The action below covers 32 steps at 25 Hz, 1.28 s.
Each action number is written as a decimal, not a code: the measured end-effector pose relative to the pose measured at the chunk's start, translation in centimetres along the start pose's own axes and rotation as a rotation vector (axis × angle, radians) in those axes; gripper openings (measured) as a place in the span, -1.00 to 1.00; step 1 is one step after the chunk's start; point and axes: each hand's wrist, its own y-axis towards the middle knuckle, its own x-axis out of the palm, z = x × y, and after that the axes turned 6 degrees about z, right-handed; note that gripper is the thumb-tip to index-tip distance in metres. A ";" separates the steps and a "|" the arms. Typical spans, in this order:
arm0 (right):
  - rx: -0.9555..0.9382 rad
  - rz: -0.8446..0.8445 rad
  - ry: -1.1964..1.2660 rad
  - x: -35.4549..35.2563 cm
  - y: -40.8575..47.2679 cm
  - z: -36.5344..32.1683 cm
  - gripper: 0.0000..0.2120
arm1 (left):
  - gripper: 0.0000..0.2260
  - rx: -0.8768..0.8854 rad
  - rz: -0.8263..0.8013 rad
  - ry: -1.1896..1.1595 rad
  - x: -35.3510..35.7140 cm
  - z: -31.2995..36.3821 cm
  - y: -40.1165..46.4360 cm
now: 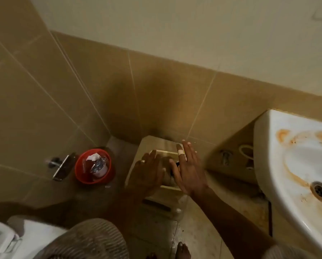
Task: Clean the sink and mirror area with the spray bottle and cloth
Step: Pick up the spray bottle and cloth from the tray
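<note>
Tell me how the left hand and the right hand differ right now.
The left hand wears a ring and shows no bandage; the right hand has a white bandage on one finger. The right hand reaches further toward the wall than the left. Both are open, fingers spread, holding nothing, above the pale box on the floor.

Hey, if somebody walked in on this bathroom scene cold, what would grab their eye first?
Probably the red bin on the floor by the tiled corner, the one bright colour here, with wrappers inside. Next, the white sink at right, streaked with orange rust stains around its drain. In the middle, the left hand and right hand, both open, hover over a pale floor fixture; the right one wears a white bandage on one finger.
</note>
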 end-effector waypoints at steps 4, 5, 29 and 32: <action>0.105 -0.010 0.079 4.0 -0.3 2.5 -0.30 | -0.47 -0.037 -0.179 -0.086 4.3 0.2 0.7; 0.120 -0.014 0.098 4.9 -0.4 3.2 -0.32 | -0.52 -0.012 -0.178 -0.122 5.5 0.1 1.4; 0.252 0.230 0.284 13.2 2.7 7.6 -0.57 | -0.51 -0.218 -0.271 0.093 12.6 0.5 9.4; 0.231 0.220 0.392 11.3 3.5 6.9 -0.74 | -0.61 -0.391 -0.097 -0.452 11.5 -0.8 9.5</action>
